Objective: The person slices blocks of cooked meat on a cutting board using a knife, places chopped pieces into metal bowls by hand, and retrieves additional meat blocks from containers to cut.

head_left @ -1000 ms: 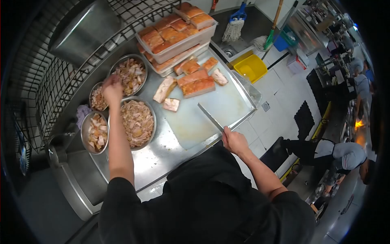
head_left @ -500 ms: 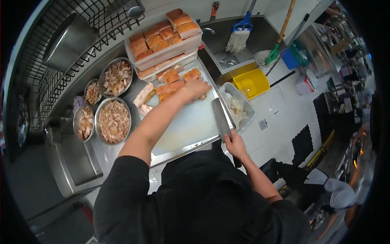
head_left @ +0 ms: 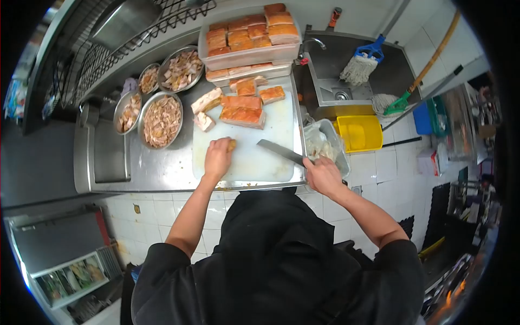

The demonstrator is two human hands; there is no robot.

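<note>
My left hand (head_left: 218, 157) is closed round a small browned piece of meat (head_left: 232, 144), low over the left half of the white cutting board (head_left: 260, 165). My right hand (head_left: 323, 174) grips the handle of a cleaver (head_left: 281, 152), its blade pointing left across the board's right side. Behind both hands, on the board, lie orange-skinned meat blocks (head_left: 242, 115), a smaller block (head_left: 272, 95) and pale pieces (head_left: 204, 122) at the left. The fingers of my left hand hide part of the piece they hold.
Left of the board stand metal bowls of cut meat (head_left: 161, 120). A plastic tub (head_left: 249, 56) stacked with meat blocks is behind it. At right are a sink (head_left: 338, 86), a mop (head_left: 362, 67), a yellow bucket (head_left: 359, 134) and a clear bin (head_left: 326, 142). A wire rack (head_left: 135, 40) hangs upper left.
My left hand went from the bowls to the meat at the back right of the board, then came back toward me with a piece. The cleaver now points left. The view has turned.
</note>
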